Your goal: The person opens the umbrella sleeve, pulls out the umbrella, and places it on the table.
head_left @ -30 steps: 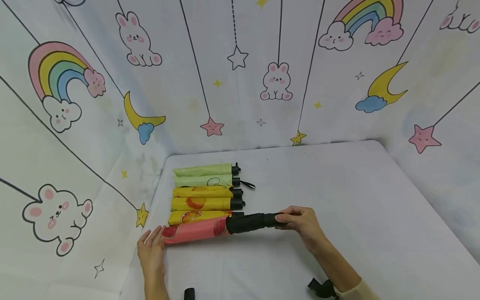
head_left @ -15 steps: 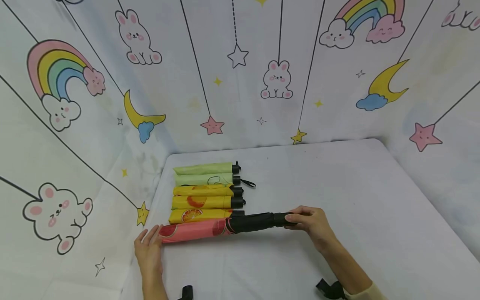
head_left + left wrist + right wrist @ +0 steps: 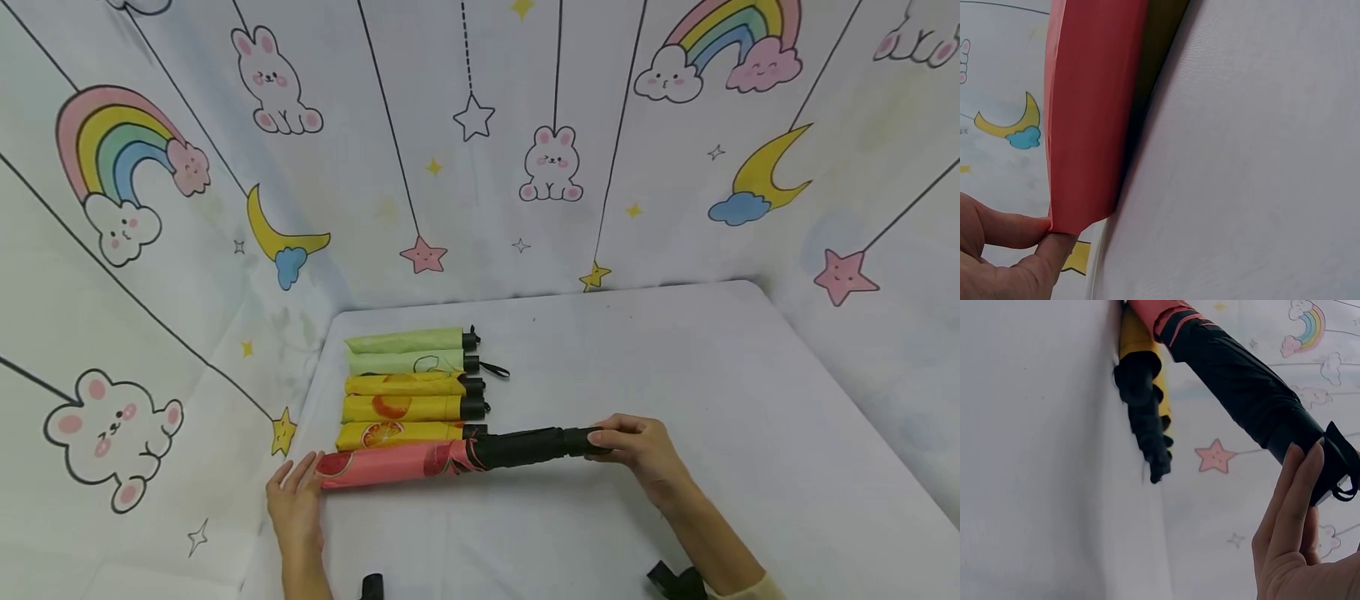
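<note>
A folded black umbrella [image 3: 521,447] lies partly inside a pink sleeve [image 3: 393,464] with watermelon prints, held slightly tilted above the near side of the table. My left hand [image 3: 296,504] pinches the sleeve's closed left end; the left wrist view shows thumb and finger on the sleeve's corner [image 3: 1066,222]. At the other end, my right hand [image 3: 645,454] grips the umbrella's black handle [image 3: 1300,434] between thumb and fingers. A small black strap loop [image 3: 1346,490] hangs from that handle in the right wrist view. The umbrella's left part is hidden in the sleeve.
Several sleeved umbrellas lie in a row behind: two light green ones [image 3: 405,341] at the back, then yellow ones with orange prints [image 3: 401,408]. Their black handles point right. White cloth covers the table [image 3: 675,358]; a cartoon-printed curtain [image 3: 480,200] surrounds it.
My right hand has moved right, drawing the umbrella along, so more black shows beyond the pink sleeve. The left hand and sleeve have shifted slightly left.
</note>
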The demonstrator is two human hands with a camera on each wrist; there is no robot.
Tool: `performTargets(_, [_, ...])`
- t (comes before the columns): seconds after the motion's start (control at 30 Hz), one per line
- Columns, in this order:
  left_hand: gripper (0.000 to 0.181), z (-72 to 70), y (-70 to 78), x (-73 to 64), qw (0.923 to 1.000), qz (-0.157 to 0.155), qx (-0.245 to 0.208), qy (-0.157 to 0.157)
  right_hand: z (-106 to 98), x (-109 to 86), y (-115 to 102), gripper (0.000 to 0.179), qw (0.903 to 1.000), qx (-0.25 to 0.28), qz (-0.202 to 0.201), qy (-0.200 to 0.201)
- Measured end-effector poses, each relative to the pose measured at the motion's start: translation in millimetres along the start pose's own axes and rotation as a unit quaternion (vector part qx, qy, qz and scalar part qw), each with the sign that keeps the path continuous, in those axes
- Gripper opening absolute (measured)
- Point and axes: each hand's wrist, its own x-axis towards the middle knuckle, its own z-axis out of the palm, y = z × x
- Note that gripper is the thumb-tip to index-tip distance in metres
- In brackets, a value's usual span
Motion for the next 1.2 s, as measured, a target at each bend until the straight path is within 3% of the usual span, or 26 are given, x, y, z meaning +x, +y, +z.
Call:
performTargets(0.27, [0.073, -1.8, -1.9, 0.1, 0.9999, -0.004, 0.01, 0.009, -13.5, -3.2, 3.8, 0.002, 1.0, -0.003, -0.001, 0.0])
performTargets(0.93, [0.072, 0.1, -1.0, -0.4, 1.0, 0.001, 0.001, 0.005, -51.6, -12.9, 12.6, 0.018, 0.9998, 0.02, 0.004, -0.001])
performTargets(1.2, [0.073, 2.6, -2.9, 1.7, 0.9998, -0.002, -0.01, 0.017, -63.8, -17.7, 17.3, 0.019, 0.9996, 0.025, 0.003, -0.007])
